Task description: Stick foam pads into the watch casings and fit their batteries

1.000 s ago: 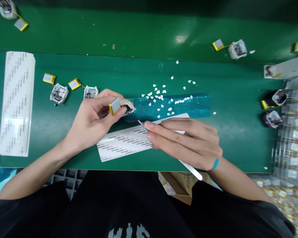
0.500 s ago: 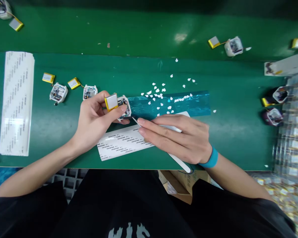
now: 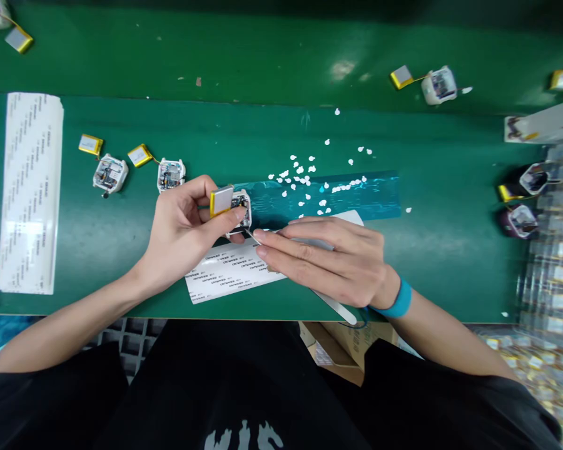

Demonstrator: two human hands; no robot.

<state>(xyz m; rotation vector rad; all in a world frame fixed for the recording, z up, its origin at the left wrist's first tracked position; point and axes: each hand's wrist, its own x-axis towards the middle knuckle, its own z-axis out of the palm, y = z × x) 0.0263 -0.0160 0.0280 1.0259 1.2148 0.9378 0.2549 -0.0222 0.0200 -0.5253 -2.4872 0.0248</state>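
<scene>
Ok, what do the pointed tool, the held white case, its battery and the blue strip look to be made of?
Pointed tool: probably metal; thin silvery tip, though the smooth pale handle end could be coated.
White case: likely hard plastic, by its opaque, moulded-looking rim.
Battery: foil-like silver-grey face, yellow tape-like edging.
Blue strip: probably thin plastic film; glossy, with streaky highlights.
</scene>
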